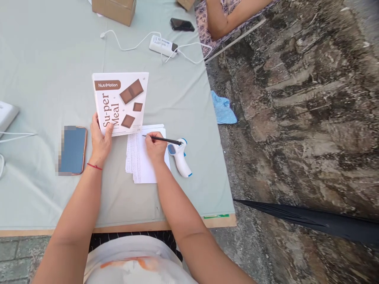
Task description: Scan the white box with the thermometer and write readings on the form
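My left hand (pixel 101 136) grips the lower left corner of a white NutriMotion box (pixel 133 114), thumb on its front. The front shows brown squares and the words "Su-per Meal", and the box is held up above the table. In my right hand (pixel 156 146) is a black pen (pixel 170 140), its one end pointing left over the papers. Beneath that hand lie several white sheets (pixel 146 169) with columns of small print, overlapping one another. A white and blue infrared thermometer (pixel 181 161) rests just right of the sheets.
Left of my left hand lies a phone (pixel 74 150). Farther back are a white power bank (pixel 163 46) with cables, a black phone (pixel 182 25) and a cardboard box (pixel 115 10). Another person's arm (pixel 227 21) is at the table's far right corner. A stone wall (pixel 296 110) borders the right.
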Tool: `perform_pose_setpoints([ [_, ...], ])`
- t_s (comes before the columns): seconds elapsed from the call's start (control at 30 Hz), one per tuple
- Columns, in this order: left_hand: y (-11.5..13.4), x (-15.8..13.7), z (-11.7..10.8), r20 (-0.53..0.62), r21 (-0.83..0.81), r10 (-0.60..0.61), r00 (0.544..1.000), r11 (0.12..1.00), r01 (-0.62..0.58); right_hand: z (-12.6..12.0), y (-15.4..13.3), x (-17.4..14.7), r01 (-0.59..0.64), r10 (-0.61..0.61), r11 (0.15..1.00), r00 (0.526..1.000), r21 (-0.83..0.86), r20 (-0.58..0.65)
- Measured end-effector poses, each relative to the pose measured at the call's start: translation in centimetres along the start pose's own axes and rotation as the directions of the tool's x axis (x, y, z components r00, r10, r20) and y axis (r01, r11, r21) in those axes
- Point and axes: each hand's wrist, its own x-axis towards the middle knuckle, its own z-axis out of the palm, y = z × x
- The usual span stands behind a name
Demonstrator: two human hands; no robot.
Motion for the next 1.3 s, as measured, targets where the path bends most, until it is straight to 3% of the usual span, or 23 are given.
perform_pose_setpoints([
  [1.0, -0.2, 0.0, 0.2, -0.009, 0.009, 0.015, 1.0, 1.0, -0.015, -0.1, 0.8, 0.0, 0.063, -0.064, 0.996, 0.998, -0.069, -0.019],
  [1.17, -0.7, 0.0, 0.3, -0.028, -0.01, 0.007, 1.0, 1.0, -0.007, -0.3, 0.6, 0.1, 0.178, -0.181, 0.983, 0.981, -0.048, -0.062],
  [1.3, -0.8, 0.1, 0.4, -0.027, -0.007, -0.002, 1.0, 1.0, 0.002, -2.1, -0.6, 0.3, 0.393, -0.386, 0.9, 0.919, -0.19, 0.076],
])
